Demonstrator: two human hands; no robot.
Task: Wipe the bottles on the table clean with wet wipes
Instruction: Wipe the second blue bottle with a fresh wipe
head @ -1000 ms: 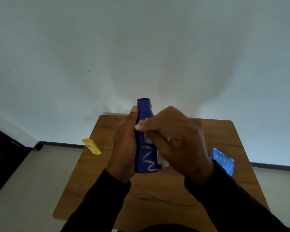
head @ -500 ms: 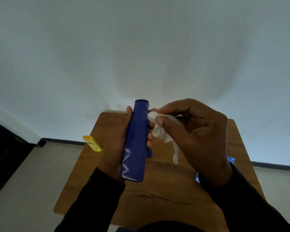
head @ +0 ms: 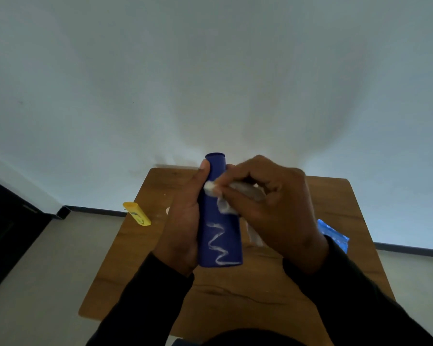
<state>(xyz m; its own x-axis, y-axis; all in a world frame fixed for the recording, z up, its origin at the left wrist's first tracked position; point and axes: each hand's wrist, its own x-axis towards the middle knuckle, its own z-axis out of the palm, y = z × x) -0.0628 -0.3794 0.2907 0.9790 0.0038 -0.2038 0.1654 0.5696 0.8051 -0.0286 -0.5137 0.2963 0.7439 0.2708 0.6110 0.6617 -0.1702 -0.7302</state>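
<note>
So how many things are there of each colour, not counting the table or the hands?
Blue: 2, the blue bottle and the blue wipes pack
Yellow: 1, the yellow bottle
White: 1, the wet wipe
Total: 4

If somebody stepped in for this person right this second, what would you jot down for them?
Left hand: gripping the blue bottle, held above the wooden table.
Right hand: pressing a white wet wipe against the bottle's upper part.
Elsewhere: yellow bottle lies at the table's left edge; blue wipes pack sits at the right.
Done: wiping is under way near the top.
Left: a white zigzag streak remains on the lower half; the yellow bottle appears to be waiting its turn.
</note>
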